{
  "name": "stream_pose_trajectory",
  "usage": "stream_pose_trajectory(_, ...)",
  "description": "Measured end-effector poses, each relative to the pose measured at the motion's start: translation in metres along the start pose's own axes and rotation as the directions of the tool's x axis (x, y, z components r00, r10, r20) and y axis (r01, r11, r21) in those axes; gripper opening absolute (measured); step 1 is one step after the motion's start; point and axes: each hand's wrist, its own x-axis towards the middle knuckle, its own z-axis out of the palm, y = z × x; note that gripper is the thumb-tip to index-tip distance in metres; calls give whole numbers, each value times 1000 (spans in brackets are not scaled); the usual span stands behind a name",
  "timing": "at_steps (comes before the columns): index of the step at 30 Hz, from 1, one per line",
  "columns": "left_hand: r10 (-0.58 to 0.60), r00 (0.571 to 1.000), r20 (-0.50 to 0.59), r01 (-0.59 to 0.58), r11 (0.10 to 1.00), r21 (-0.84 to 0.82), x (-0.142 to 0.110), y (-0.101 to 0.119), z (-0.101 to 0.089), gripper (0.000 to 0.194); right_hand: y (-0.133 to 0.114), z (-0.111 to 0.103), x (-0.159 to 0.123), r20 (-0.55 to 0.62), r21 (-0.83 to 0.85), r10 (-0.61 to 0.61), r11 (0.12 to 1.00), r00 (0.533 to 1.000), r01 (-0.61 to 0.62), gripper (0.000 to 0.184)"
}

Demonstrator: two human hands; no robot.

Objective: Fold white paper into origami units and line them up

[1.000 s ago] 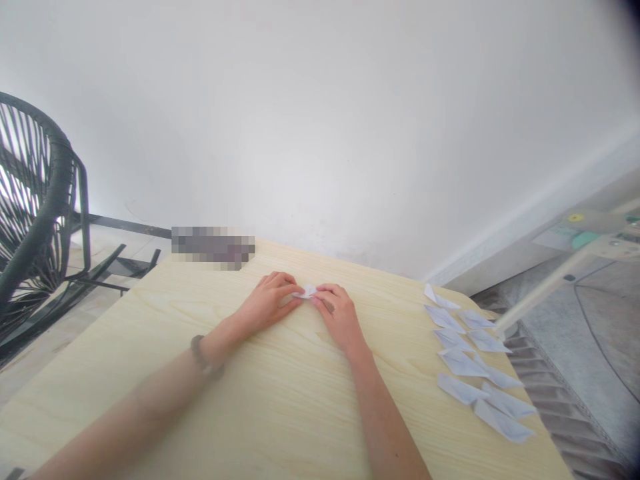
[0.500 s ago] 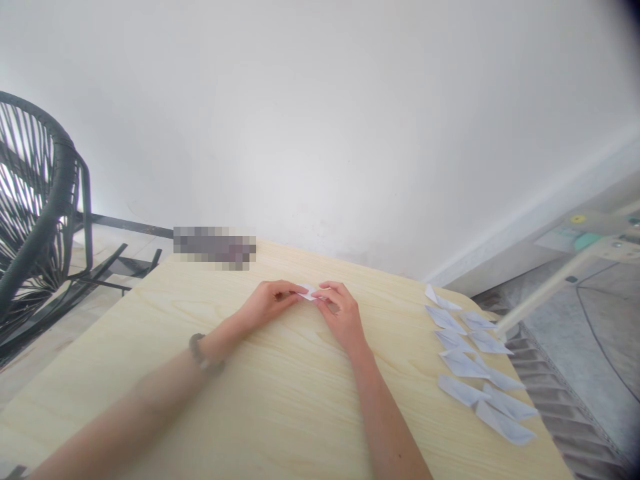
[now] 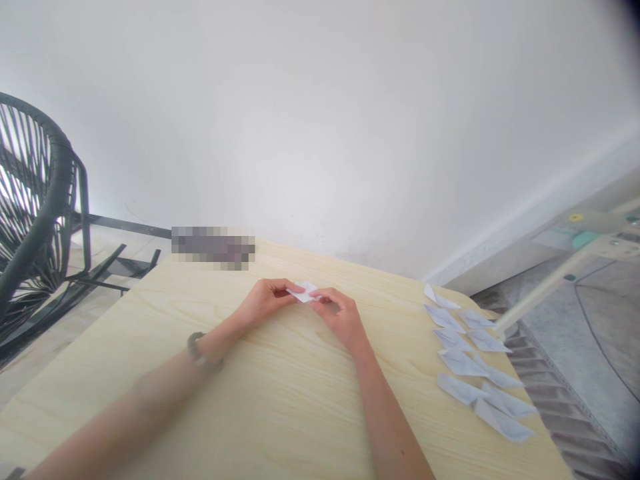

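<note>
Between my two hands is a small piece of folded white paper (image 3: 306, 292), held just above or on the pale wooden table (image 3: 280, 400); I cannot tell which. My left hand (image 3: 267, 298) pinches its left end between thumb and fingers. At its right end, the thumb and fingertips of my right hand (image 3: 343, 313) close on the paper. Several folded white paper pieces (image 3: 463, 363) with pointed ends lie in two rough columns on the right side of the table.
A black woven chair (image 3: 55, 193) stands left of the table. A pixelated dark patch (image 3: 213, 248) covers something at the back left edge. The white wall (image 3: 320, 133) rises behind the table. Off the right edge is a pale metal frame (image 3: 550, 287).
The paper now shows more of its white surface between my hands. The raised fingers of my right hand have come down onto it. The pieces at the right lie as before.
</note>
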Motion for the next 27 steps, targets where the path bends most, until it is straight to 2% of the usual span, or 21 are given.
stream_pose_trajectory(7,-57,997,46,57,998,6,0,3,-3,31,3,1,1,-6,49,24,999,1000,-24,16)
stream_pose_trajectory(13,-108,990,90,107,994,14,-2,9,-4,32,2,3,1,-29,20,53,998,998,-52,20)
stream_pose_trajectory(22,-93,994,65,91,995,34,-1,4,-2,33,-2,5,1,-47,-7,99,995,994,-100,24)
stream_pose_trajectory(27,-87,989,120,85,996,22,-1,7,-3,32,0,5,1,-75,29,109,994,991,-108,22)
